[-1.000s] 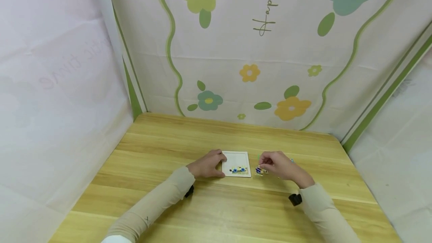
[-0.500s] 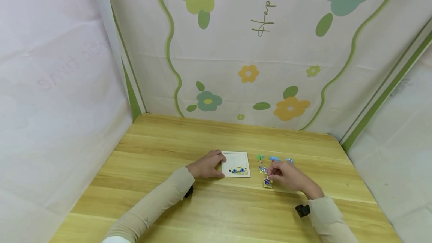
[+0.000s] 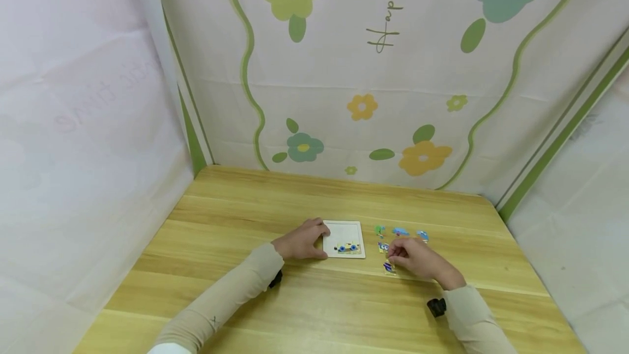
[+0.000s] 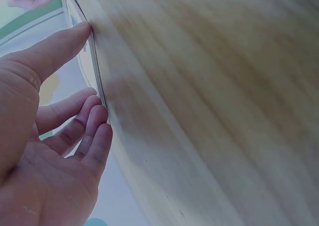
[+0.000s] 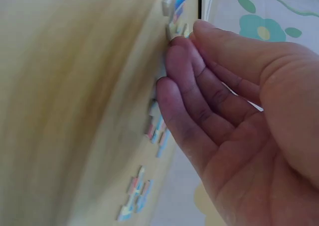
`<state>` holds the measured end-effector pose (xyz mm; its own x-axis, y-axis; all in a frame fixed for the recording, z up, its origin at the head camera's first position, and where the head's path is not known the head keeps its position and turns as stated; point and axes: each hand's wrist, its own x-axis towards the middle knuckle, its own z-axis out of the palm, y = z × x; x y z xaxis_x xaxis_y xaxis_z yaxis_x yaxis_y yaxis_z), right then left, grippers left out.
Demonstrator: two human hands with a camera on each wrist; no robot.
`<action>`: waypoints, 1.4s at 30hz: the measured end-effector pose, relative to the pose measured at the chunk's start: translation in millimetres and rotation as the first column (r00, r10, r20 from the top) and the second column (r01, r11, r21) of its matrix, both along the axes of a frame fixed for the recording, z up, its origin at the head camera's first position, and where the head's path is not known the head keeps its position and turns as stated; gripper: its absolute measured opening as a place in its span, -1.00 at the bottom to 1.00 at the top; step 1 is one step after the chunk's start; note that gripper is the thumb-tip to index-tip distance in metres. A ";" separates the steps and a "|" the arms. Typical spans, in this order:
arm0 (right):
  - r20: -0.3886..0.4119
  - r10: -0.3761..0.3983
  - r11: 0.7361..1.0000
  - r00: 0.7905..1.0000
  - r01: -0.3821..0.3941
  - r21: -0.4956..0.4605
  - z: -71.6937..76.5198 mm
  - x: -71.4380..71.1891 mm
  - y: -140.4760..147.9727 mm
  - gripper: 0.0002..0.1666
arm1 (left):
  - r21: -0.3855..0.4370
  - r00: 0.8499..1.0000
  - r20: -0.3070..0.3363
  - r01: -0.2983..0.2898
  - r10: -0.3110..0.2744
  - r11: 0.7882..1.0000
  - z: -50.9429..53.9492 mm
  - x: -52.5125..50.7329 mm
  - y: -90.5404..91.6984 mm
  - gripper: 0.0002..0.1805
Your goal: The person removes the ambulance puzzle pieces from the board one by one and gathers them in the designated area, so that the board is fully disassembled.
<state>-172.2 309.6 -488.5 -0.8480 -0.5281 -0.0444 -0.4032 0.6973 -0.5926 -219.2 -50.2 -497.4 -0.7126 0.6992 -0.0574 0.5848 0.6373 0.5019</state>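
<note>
A square white puzzle board (image 3: 341,234) lies on the table, with car-printed pieces (image 3: 348,247) fitted along its near right side. My left hand (image 3: 302,240) rests at the board's left edge; the thumb and fingertips touch the rim, seen also in the left wrist view. My right hand (image 3: 415,257) is low over the table right of the board. Its thumb and fingers come together at a small yellowish puzzle piece (image 5: 178,29), mostly hidden by the fingertips. Just below these fingertips lies a purple-and-yellow piece (image 3: 389,268). A piece with round eye-like marks (image 3: 383,247) lies just left.
A green piece (image 3: 380,230) and blue pieces (image 3: 400,231) (image 3: 422,235) lie in a row beyond my right hand. The wooden table (image 3: 314,305) ends at a flower-printed cloth wall (image 3: 334,70), with pale cloth on both sides.
My right hand moved right and nearer with the purple-and-yellow piece, which now lies apart from the eye-marked piece; lately the hand shifted slightly left. My left hand and the board stayed put.
</note>
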 end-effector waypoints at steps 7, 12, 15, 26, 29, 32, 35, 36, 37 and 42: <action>-0.015 0.018 1.000 1.000 -0.018 0.003 11.9 -3.9 -7.2 -0.84 | -0.002 1.000 -0.005 0.000 0.000 1.000 2.3 1.2 0.6 -0.38; -0.027 0.044 0.998 0.999 -0.042 0.051 18.2 -10.0 -24.6 -0.72 | 0.003 1.000 0.000 -0.007 0.007 1.000 3.0 2.2 1.2 -0.39; -0.005 0.071 0.996 0.997 -0.070 0.063 20.8 -13.4 -38.8 -0.72 | 0.006 1.000 0.000 -0.007 0.007 1.000 2.6 3.0 1.6 -0.39; 0.033 0.135 0.990 0.990 -0.136 0.044 23.7 -28.2 -87.6 -0.69 | 0.006 1.000 -0.008 0.006 -0.006 1.000 4.2 1.6 1.7 -0.40; 0.043 0.131 0.989 0.990 -0.134 0.055 22.1 -31.4 -94.7 -0.68 | 0.003 1.000 -0.017 0.012 -0.012 1.000 4.1 0.6 1.7 -0.40; 0.052 0.112 0.990 0.992 -0.116 0.076 19.6 -33.7 -99.6 -0.69 | 0.002 1.000 -0.022 0.014 -0.014 1.000 3.5 0.0 1.8 -0.40; 0.042 0.102 0.989 0.994 -0.106 0.102 18.7 -34.5 -104.0 -0.70 | 0.005 1.000 -0.019 0.012 -0.012 1.000 3.2 0.0 1.9 -0.40; 0.036 0.104 0.988 0.994 -0.108 0.107 18.5 -34.5 -105.4 -0.71 | 0.006 1.000 -0.018 0.011 -0.011 1.000 3.1 0.1 1.9 -0.40; 0.024 0.112 0.987 0.993 -0.114 0.116 17.9 -34.7 -106.7 -0.72 | 0.006 1.000 -0.016 0.011 -0.010 1.000 3.1 0.3 1.9 -0.41; -0.037 0.154 0.979 0.987 -0.147 0.142 13.8 -35.9 -109.8 -0.74 | -0.004 1.000 -0.027 0.016 -0.016 1.000 5.0 1.6 3.3 -0.44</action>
<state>-208.1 199.8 -474.8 -0.7624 -0.6413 -0.0872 -0.5353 0.7006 -0.4719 -217.6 -46.9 -492.4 -0.7027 0.7103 -0.0407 0.6082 0.6294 0.4837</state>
